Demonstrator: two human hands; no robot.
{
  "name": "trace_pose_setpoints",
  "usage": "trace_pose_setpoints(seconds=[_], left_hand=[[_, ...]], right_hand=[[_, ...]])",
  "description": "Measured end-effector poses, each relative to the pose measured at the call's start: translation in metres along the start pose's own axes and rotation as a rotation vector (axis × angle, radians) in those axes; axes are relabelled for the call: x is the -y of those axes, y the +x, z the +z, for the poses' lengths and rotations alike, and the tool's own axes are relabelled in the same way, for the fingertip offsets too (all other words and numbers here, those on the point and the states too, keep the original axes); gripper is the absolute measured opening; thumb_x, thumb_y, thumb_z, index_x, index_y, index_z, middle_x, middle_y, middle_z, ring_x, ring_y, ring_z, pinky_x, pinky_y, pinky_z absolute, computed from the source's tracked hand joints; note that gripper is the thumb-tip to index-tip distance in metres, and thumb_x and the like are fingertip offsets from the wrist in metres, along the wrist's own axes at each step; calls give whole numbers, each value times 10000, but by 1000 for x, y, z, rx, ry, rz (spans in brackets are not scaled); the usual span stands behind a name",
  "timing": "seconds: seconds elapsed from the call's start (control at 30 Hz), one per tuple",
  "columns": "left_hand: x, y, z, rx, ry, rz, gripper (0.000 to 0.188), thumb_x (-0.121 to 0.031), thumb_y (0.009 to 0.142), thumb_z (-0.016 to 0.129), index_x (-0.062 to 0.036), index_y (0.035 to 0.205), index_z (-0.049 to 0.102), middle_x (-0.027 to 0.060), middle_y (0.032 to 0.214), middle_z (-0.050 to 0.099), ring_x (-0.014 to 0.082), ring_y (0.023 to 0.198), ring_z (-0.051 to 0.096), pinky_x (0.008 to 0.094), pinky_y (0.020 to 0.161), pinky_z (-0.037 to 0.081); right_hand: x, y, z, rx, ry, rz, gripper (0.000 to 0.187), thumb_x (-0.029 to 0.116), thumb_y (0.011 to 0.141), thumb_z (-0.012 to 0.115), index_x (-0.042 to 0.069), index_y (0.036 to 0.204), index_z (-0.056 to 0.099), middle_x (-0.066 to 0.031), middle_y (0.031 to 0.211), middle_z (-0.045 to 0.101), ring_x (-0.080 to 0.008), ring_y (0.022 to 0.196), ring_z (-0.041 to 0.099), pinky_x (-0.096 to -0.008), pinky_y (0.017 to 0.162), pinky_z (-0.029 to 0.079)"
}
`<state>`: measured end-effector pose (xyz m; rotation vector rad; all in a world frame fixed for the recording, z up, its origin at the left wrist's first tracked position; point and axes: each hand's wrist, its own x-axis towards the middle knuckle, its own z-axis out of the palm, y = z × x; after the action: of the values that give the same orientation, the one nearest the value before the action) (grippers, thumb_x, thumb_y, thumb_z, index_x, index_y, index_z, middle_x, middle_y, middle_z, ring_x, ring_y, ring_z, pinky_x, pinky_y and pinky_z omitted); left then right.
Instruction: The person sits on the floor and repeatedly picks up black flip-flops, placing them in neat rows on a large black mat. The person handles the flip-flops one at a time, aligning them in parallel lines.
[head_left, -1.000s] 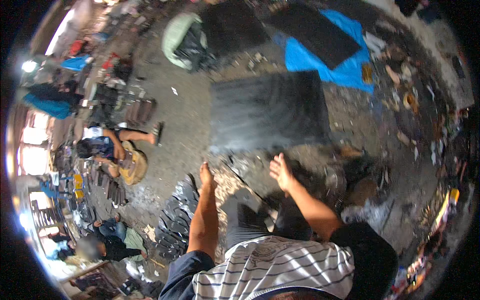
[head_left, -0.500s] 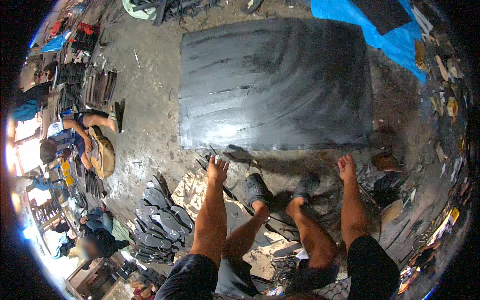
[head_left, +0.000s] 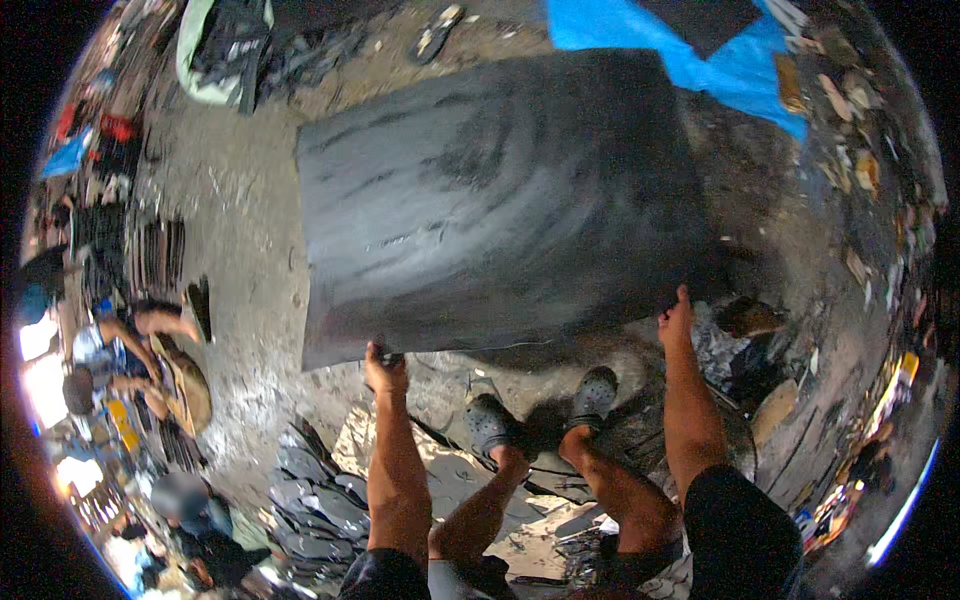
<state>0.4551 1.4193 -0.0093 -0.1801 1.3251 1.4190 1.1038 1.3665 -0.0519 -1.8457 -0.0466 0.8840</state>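
Observation:
A large dark grey, flexible-looking sheet [head_left: 430,240] with streaky smears spreads out in front of me. My left hand [head_left: 385,372] is closed on its near edge, toward the left corner, thumb on top. At the near right corner, my right hand [head_left: 677,318] grips the edge too, with the fingers partly hidden. The near edge sags between my hands and seems raised off the floor, with a shadow beneath it. Both arms reach forward over my feet, which wear dark clogs [head_left: 595,395].
Dark sole-shaped pieces [head_left: 315,500] lie piled at near left, beside pale cut-out scraps [head_left: 365,445]. A blue tarp [head_left: 590,25] is at far right, and scraps line the right side. Two people sit at left, one by a tan sack-like thing [head_left: 185,385].
Both hands, held empty before the sheet half a second ago, have taken hold of its near edge. That edge has come up, and the sheet now lies skewed. My view has shifted.

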Motion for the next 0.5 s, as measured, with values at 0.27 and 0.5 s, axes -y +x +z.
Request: trace_pose_setpoints(seconds=[0.27, 0.5], left_hand=[[-196, -80, 182, 155, 508, 247, 303, -288, 909, 613, -87, 1136, 601, 73, 1106, 628, 237, 990, 589, 447, 856, 489], [-370, -242, 397, 250, 589, 477, 308, -277, 902, 605, -72, 1130, 629, 58, 1064, 660, 189, 942, 605, 362, 789, 470]], right_hand=[[191, -83, 91, -143, 23, -274, 284, 293, 795, 750, 94, 972, 650, -10, 787, 597, -134, 650, 563, -316, 481, 457], [476, -197, 56, -155, 252, -389, 306, 331, 789, 765, 74, 940, 695, -18, 856, 656, -132, 687, 587, -270, 528, 480]])
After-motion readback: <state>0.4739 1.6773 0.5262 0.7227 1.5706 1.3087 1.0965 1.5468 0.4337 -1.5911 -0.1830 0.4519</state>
